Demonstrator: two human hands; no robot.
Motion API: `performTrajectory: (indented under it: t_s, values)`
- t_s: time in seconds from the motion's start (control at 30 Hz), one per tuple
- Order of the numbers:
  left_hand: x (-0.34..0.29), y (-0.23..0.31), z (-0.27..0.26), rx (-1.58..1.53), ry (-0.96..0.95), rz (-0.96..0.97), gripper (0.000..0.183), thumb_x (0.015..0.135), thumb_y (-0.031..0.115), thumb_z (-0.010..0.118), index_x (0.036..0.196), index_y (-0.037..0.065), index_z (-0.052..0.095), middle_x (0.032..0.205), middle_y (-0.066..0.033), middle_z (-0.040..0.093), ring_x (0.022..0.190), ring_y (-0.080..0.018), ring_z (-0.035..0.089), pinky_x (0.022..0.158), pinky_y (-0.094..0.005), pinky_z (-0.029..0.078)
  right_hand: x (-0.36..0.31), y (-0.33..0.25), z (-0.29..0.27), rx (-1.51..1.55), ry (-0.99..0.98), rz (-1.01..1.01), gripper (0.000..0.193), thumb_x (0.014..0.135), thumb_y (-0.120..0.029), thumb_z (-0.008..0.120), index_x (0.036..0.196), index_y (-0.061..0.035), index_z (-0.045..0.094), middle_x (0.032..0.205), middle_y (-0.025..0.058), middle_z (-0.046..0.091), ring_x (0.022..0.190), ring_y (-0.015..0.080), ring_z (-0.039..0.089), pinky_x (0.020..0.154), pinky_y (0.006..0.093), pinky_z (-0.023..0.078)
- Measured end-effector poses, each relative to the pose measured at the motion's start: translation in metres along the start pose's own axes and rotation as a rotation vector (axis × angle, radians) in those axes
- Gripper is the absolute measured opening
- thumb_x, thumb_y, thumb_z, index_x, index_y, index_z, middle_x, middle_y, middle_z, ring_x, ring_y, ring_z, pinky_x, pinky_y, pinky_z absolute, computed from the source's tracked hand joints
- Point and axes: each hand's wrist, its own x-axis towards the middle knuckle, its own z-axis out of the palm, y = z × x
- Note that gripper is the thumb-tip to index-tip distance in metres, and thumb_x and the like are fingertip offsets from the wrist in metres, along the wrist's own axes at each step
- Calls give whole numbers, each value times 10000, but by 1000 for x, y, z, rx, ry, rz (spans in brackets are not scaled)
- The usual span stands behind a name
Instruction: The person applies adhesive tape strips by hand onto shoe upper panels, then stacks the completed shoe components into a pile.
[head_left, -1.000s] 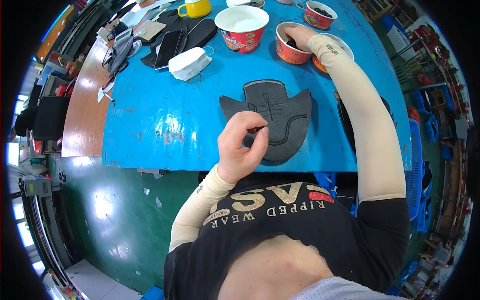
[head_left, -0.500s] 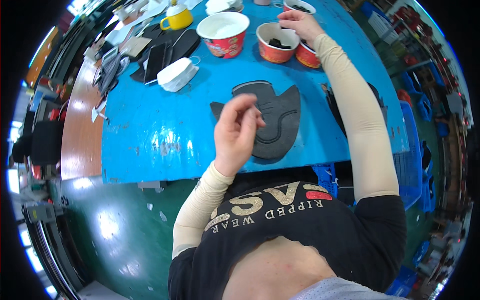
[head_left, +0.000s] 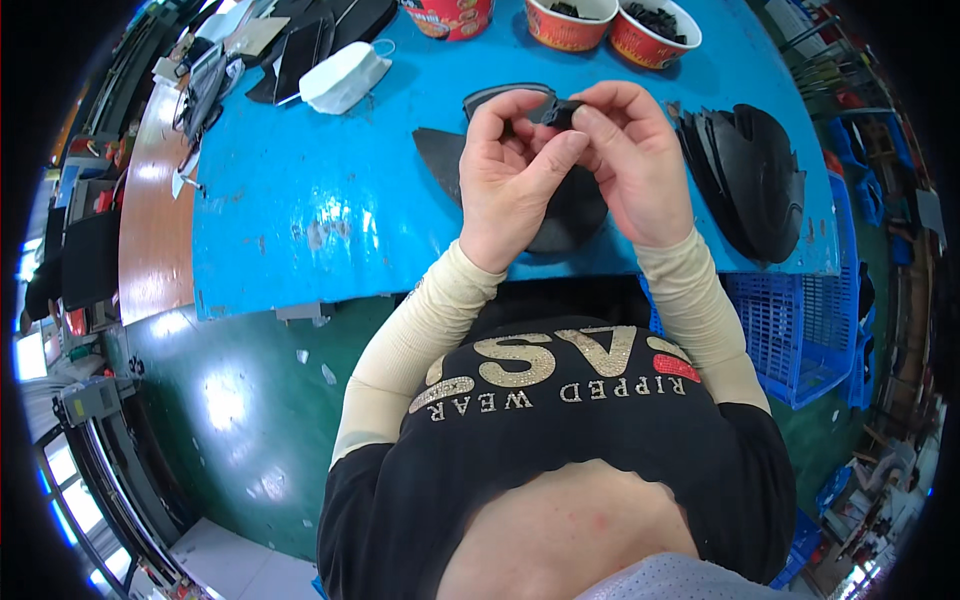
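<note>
My two hands meet above the blue table, fingertips almost together. Between the thumb and fingers of my right hand is a small black piece, too small to tell its kind. My left hand is curled with its thumb toward the same piece; its fingertips pinch at the piece's left side, partly hidden. Under both hands lies a flat, dark, curved panel with a pointed left corner, mostly covered by them. A stack of similar black panels rests to the right.
Two red paper bowls with black bits, a middle one and a right one, stand at the back beside a larger red tub. A white face mask lies far left. A blue plastic crate sits beyond the table's right edge.
My right hand has come back from the bowls to my left hand, with a small black piece in its fingers. My left hand has moved up toward it. The view has shifted.
</note>
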Motion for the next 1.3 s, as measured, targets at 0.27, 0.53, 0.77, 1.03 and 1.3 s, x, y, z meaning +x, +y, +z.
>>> performTrajectory:
  t_s: [0.27, 0.53, 0.77, 1.03, 1.3]
  values:
    - [-18, 10, -21, 323, -157, 110, 155, 848, 21, 597, 1002, 23, 572, 965, -33, 476, 796, -82, 472, 708, -204, 417, -20, -12, -13, -205, -40, -19, 166, 823, -14, 622, 982, -32, 576, 892, 11, 608, 842, 78, 578, 760, 198, 472]
    - [-23, 13, -28, 599, -243, 182, 164, 813, 23, 633, 970, 37, 589, 945, -38, 460, 763, -82, 458, 649, -194, 398, -28, 1, -17, -413, -95, -83, 165, 784, -1, 654, 932, -33, 589, 860, 8, 609, 788, 72, 570, 719, 200, 463]
    - [-29, 11, -31, 435, -128, 113, 199, 795, -3, 636, 971, 24, 549, 940, -30, 451, 748, -68, 439, 630, -187, 388, -30, 8, -7, -767, -140, -394, 135, 787, -16, 646, 908, -19, 586, 842, 37, 628, 767, 108, 593, 702, 230, 481]
    - [-36, 14, -31, 529, -68, 66, 135, 804, 9, 629, 931, 14, 585, 839, -20, 529, 650, -56, 459, 537, -195, 375, -35, 25, 0, -663, -60, -324, 152, 802, -8, 635, 920, -22, 541, 863, 59, 622, 762, 109, 596, 683, 233, 493]
    - [-42, 14, -37, 624, -76, 91, 100, 790, 25, 641, 887, 29, 613, 790, -33, 563, 613, -83, 471, 510, -215, 372, -44, 27, 0, -779, -71, -281, 203, 745, 7, 675, 905, -31, 555, 818, 63, 625, 710, 142, 623, 624, 240, 493]
